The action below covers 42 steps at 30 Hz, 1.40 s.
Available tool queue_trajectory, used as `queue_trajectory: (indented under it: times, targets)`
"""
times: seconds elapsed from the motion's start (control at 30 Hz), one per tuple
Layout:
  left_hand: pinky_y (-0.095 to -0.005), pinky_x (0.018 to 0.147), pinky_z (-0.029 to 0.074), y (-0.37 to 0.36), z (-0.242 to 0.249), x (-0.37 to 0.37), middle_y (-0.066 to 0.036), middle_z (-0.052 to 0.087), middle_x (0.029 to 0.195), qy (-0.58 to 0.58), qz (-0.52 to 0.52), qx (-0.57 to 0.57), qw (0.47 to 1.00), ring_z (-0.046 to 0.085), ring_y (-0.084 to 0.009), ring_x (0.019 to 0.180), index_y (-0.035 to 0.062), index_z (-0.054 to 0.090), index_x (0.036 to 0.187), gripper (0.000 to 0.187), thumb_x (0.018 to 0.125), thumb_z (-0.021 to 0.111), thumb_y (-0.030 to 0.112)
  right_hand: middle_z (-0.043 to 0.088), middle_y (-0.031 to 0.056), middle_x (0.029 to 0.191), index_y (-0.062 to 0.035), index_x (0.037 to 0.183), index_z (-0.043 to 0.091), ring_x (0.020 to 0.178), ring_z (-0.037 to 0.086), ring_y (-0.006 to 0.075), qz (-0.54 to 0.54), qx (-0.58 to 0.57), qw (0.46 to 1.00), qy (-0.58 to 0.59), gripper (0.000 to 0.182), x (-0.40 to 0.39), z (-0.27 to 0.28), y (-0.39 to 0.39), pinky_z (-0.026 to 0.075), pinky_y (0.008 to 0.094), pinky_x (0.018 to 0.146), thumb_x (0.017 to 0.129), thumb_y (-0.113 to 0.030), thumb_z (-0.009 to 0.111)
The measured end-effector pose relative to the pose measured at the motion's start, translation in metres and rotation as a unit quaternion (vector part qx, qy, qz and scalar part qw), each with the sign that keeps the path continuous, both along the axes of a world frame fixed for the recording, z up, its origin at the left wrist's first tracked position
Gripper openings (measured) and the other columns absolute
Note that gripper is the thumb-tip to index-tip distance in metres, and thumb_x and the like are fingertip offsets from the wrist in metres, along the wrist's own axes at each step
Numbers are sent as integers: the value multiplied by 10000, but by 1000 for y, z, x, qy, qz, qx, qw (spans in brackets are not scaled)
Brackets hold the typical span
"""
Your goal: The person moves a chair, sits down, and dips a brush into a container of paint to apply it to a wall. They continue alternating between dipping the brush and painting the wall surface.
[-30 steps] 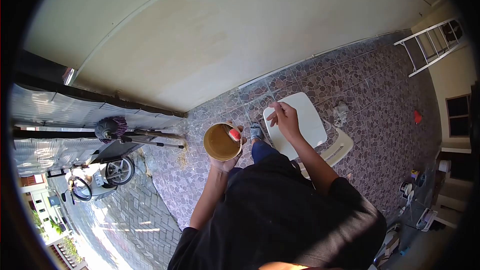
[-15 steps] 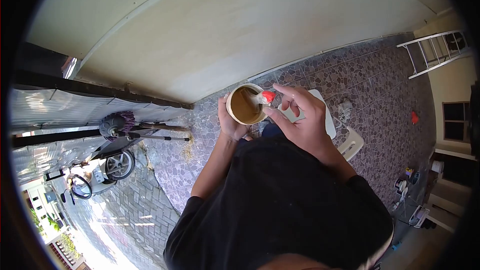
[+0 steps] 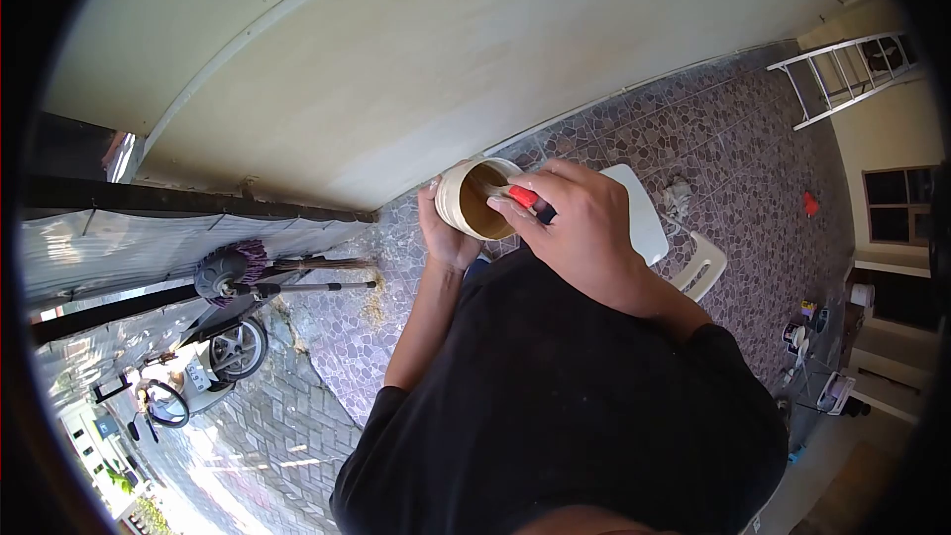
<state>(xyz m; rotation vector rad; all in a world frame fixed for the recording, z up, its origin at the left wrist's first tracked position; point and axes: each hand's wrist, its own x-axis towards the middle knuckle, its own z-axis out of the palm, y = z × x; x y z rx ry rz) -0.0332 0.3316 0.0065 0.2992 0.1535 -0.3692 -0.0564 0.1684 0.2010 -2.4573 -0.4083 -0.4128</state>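
My left hand (image 3: pixel 446 235) is wrapped round the side of a cream plastic tub (image 3: pixel 451 200), which tilts so that its mouth faces me. Brownish-yellow paint (image 3: pixel 479 216) coats the inside. My right hand (image 3: pixel 580 223) grips the red and black handle of a paintbrush (image 3: pixel 523 195) over the tub's right rim. The brush's pale lower part reaches into the mouth; its tip is hard to make out.
A painted wall (image 3: pixel 426 69) rises just ahead. A white plastic chair (image 3: pixel 634 213) stands to the right, with a crumpled rag (image 3: pixel 678 196) beside it. Farther off is a metal ladder (image 3: pixel 842 79). At left are a mop (image 3: pixel 228 272) and a parked motorbike (image 3: pixel 203 376).
My right hand, open beside the red-handled brush before, has closed on the handle and moved left to the tub. The tub is tilted more, and the camera view has shifted a little.
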Motion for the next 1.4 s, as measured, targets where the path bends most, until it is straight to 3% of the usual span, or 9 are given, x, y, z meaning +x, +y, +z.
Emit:
queue_trajectory:
  times: [0.4,0.53,0.6,0.77,0.83,1.07,1.23,1.4]
  targets:
    - [-460,1117,480,-3,-8,21,-157,668,1359,14,108,-15,994,625,-309,1262,16,606,1368,608,1041,402,485,669,60,710,-25,879,752,549,631,196,114,47,992,-27,170,68,-2,2,476,323,507,872,-165,847]
    - [-457,1107,488,-19,-15,47,-155,666,1362,25,146,11,989,630,-308,1254,17,607,1370,605,1042,405,483,681,48,728,-53,853,741,563,655,221,167,23,986,-9,219,114,-14,-14,491,345,514,903,-252,818]
    - [-461,1097,500,-31,-18,63,-154,676,1350,-30,161,9,986,643,-312,1238,25,620,1363,600,1043,409,488,687,48,738,-55,865,744,574,660,224,206,13,979,7,223,142,-21,-23,497,349,524,901,-262,820]
    - [-473,1069,526,-64,-33,91,-161,696,1320,16,249,-61,966,670,-318,1207,37,645,1336,601,1045,417,510,708,53,798,-59,916,753,642,695,244,305,-8,951,44,199,193,-27,-35,526,362,566,890,-244,820]
    - [-467,1003,568,-73,-33,101,-159,682,1294,36,284,-59,956,673,-320,1166,49,625,1339,592,1059,351,493,711,59,796,-49,922,766,649,698,244,332,-16,942,53,186,209,-29,-34,527,353,576,878,-216,833]
    - [-502,1035,556,-79,-52,86,-185,632,1381,26,402,-125,907,644,-341,1233,36,567,1420,657,1060,329,532,713,57,805,-56,922,769,661,707,249,420,-32,905,60,196,227,-48,-10,533,366,582,883,-239,826]
    - [-517,1053,546,-61,-83,64,-193,630,1384,38,439,-111,891,641,-347,1243,25,565,1420,646,1049,340,504,717,59,802,-54,909,773,654,704,249,438,-64,894,76,196,213,-73,19,531,367,582,889,-243,820]
    - [-492,1056,548,-50,-144,48,-175,666,1359,54,453,-109,883,658,-325,1235,29,608,1373,605,1039,389,482,709,57,787,-59,893,774,648,699,250,467,-61,879,72,196,204,-140,37,527,363,576,885,-250,817]
